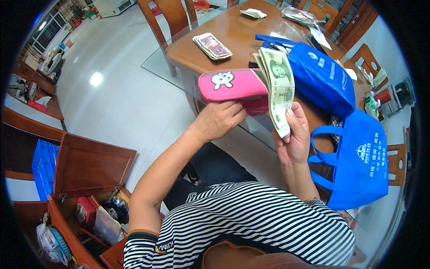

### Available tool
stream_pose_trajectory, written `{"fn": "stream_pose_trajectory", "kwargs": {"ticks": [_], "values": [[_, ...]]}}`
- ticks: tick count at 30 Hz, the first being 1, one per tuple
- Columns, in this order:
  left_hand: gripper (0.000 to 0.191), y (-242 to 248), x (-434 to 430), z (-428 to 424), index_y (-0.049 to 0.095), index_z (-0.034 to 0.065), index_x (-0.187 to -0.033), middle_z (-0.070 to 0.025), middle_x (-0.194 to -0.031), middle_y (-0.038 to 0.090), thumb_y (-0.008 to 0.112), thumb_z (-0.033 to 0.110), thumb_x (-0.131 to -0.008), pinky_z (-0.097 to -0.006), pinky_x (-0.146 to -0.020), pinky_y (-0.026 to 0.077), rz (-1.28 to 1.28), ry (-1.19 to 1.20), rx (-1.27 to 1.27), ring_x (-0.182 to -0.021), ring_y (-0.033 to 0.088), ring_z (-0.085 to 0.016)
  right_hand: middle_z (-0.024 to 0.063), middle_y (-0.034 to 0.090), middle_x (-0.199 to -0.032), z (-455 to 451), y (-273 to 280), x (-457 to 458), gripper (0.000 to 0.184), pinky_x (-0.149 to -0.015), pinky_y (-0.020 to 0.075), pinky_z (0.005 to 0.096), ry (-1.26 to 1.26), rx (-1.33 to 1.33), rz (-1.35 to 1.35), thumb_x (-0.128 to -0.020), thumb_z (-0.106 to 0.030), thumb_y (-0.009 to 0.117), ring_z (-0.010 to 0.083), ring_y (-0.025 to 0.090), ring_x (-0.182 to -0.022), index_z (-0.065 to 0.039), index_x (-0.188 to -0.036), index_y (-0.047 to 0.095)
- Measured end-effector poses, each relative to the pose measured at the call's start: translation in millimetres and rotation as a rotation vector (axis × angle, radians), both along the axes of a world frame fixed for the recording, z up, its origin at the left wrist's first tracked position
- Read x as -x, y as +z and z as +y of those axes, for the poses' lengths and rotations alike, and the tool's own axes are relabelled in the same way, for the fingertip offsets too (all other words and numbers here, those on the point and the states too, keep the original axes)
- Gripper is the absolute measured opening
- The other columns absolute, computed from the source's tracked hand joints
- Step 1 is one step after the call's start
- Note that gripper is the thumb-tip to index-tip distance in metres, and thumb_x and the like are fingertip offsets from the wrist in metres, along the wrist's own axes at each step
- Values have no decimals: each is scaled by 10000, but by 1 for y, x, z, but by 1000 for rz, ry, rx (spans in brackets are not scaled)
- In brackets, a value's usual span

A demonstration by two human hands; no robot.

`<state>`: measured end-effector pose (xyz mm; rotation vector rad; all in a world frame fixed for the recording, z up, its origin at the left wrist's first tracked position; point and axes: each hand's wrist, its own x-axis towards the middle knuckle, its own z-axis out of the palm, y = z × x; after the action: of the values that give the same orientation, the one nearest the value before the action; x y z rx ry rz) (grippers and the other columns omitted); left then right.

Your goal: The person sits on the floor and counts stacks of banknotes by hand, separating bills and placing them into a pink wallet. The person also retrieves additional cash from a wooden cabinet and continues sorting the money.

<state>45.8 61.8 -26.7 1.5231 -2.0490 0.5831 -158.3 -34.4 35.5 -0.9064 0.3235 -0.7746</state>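
Observation:
My right hand (295,134) holds a thin stack of green banknotes (281,80) upright, thumb pressed on its near end. The notes hide the right end of a pink pencil case (242,89) with a white cartoon rabbit on its lid. My left hand (220,121) is curled against the near side of this case, its fingertips pinching at the edge; what exactly they grip is hidden. Beyond the case, a stack of reddish-brown banknotes (213,47) lies on the glass-topped wooden table (183,53). Farther back rests a smaller bundle of paper (253,13), possibly notes.
Two blue fabric bags, one lying (322,77) and one with its handles towards me (359,164), crowd the table's right side. A wooden chair (171,16) stands at the far left corner. An open wooden cabinet door (90,164) is at lower left.

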Motion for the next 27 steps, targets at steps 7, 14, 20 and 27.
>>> {"fn": "stream_pose_trajectory", "kwargs": {"ticks": [7,14,20,27], "values": [[243,15,30,55,715,21,-1025,-176,-1131,714,761,78,-793,-322,-657,599,169,-33,256,-857,732,-257,-12,608,-740,-5,-12,-16,151,-387,363,164,129,-104,39,-1030,-155,570,-7,422,-468,-43,-1128,595],[570,62,32,90,629,42,-1347,-200,-1388,609,698,-49,-788,-385,-887,602,601,152,115,-1164,652,-419,-18,570,-625,16,-7,-38,151,-370,413,171,618,-99,206,-1000,-133,624,8,459,-416,13,-1035,610],[313,28,10,127,674,-32,-1238,-169,-1115,739,576,184,-1034,-331,-816,586,1180,199,-137,-974,735,-278,-9,591,-654,29,-12,-66,230,-428,413,183,623,27,282,-1025,-201,617,34,486,-471,8,-1121,627],[452,17,17,169,630,-104,-1233,-224,-1122,728,531,308,-1076,-301,-808,624,2094,251,-5,-999,750,-292,111,704,-781,62,48,-65,305,-556,491,261,879,788,-267,-955,-220,722,175,647,-628,47,-1100,744]]}}
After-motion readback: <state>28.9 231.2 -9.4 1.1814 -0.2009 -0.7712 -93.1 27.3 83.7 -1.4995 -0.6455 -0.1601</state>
